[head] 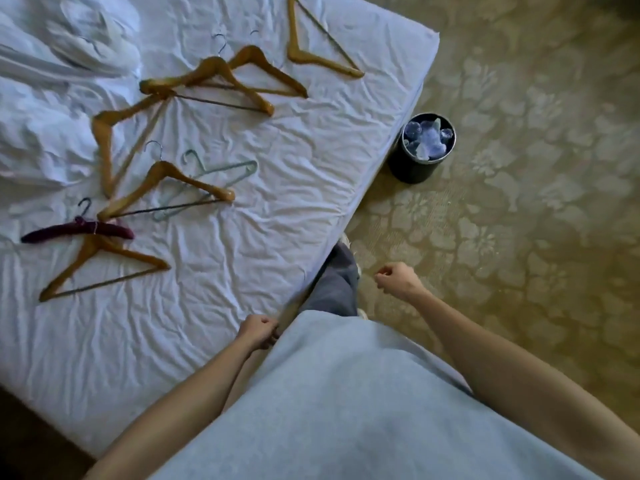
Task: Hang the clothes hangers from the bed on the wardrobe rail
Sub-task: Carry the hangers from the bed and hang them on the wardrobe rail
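Observation:
Several clothes hangers lie spread on the white bed sheet (242, 258). Most are wooden: one at the far top (313, 58), overlapping ones in the middle (221, 76), one standing on its side at the left (104, 140), one lower down (166, 178) and the nearest one (100, 261). A pale blue wire hanger (214, 178) lies under a wooden one. A dark red padded hanger (79, 230) rests at the left. My left hand (259, 330) is a closed fist at the bed's edge, holding nothing. My right hand (396, 277) is also closed and empty, over the carpet. No wardrobe rail is in view.
A dark round waste bin (415, 168) with crumpled pale plastic inside stands on the patterned carpet (519, 202) beside the bed's corner. Bunched white bedding (52, 98) fills the upper left. My grey-clad leg (334, 282) stands against the bed's edge.

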